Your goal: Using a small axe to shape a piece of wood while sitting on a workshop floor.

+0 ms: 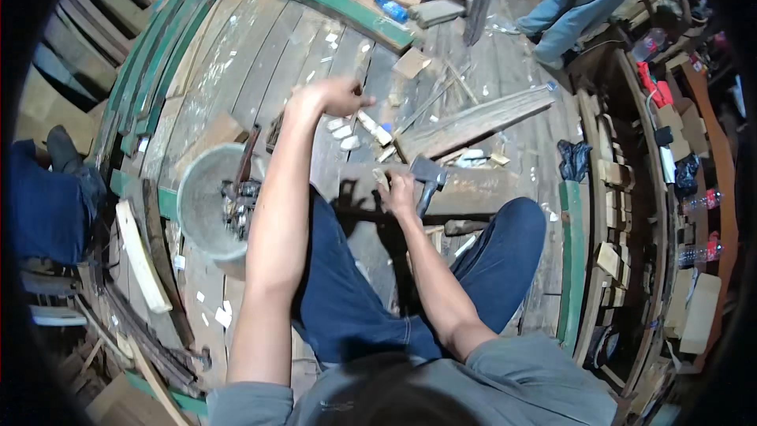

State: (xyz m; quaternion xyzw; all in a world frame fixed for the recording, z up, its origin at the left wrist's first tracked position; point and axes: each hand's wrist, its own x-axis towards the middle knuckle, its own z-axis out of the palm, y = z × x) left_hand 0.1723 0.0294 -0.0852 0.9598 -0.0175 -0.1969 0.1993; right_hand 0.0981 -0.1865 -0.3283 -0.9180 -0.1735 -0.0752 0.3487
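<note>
My left hand (337,98) reaches out over the plank floor, its fingers loosely bent and apart, with nothing visible in them. Just below it lie several small whitish pieces (344,132) and a longer pale wood piece (374,128). Closer to my body, my right hand (400,192) is closed on a small pale wood piece (381,181), which is partly hidden by the fingers. Right beside that hand stands a hammer (429,171) with a dark head, its handle slanting toward me.
Left of my legs sits a grey bucket (193,217) holding dark metal bits. A thick wooden board (477,122) lies ahead at right. Green planks (335,4) line the far side. Another person's legs (579,4) are at far right, and a dark-clothed leg (51,205) at left.
</note>
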